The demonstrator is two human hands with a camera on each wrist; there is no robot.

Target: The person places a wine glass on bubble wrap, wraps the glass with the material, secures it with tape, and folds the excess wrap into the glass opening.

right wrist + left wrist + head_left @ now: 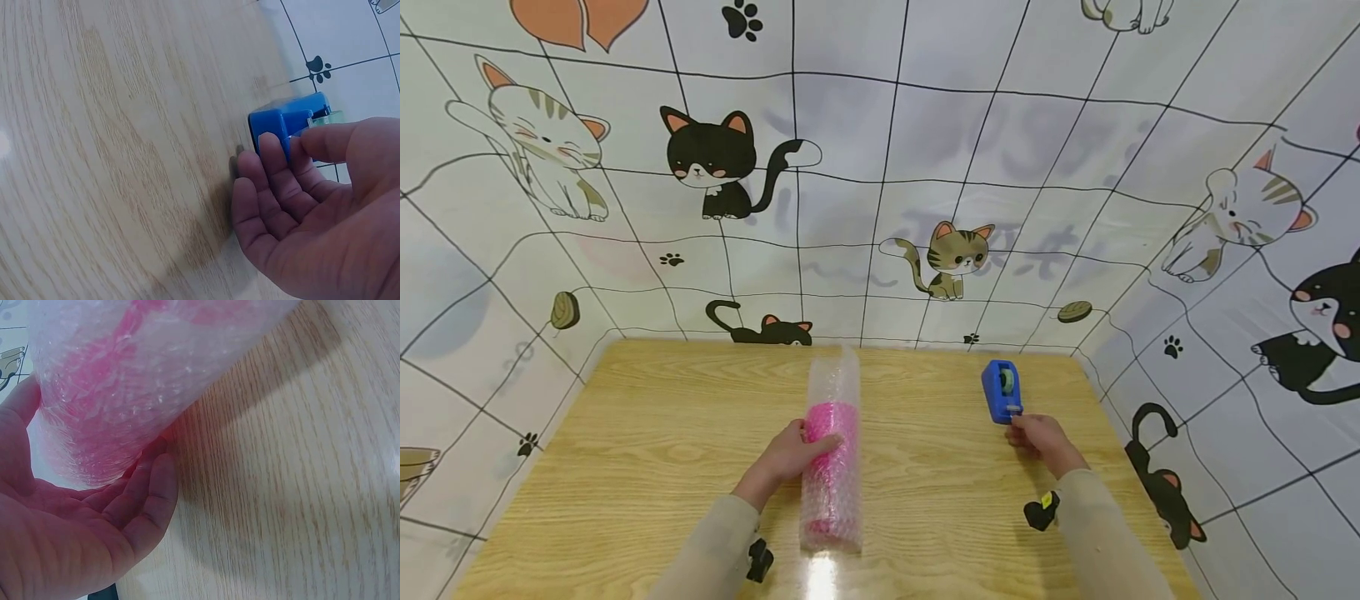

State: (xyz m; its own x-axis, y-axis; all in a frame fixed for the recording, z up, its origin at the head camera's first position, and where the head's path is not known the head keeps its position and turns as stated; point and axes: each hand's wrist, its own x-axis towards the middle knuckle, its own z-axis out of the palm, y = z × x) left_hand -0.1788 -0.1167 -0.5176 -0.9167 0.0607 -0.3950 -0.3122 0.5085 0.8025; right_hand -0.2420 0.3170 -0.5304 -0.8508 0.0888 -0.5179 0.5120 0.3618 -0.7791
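Observation:
A pink cylindrical bundle in clear bubble wrap [831, 492] lies lengthwise on the table, left of its middle. My left hand [793, 454] holds it from the left side, thumb on top; in the left wrist view the fingers of the left hand [87, 531] curl under the wrap. What is inside the wrap cannot be made out. Near the table's back right stands a blue tape dispenser [1000, 392] with a greenish roll. At its front end my right hand [1037, 437] pinches the tape end between thumb and forefinger; the right wrist view shows the dispenser [275, 128] just beyond the fingers.
The wooden table [685, 450] meets a cat-patterned wall covering [850, 208] at its back and sides. Black wrist-worn devices sit on the left wrist [760, 560] and the right wrist [1041, 511]. Bright glare shows near the front of the table.

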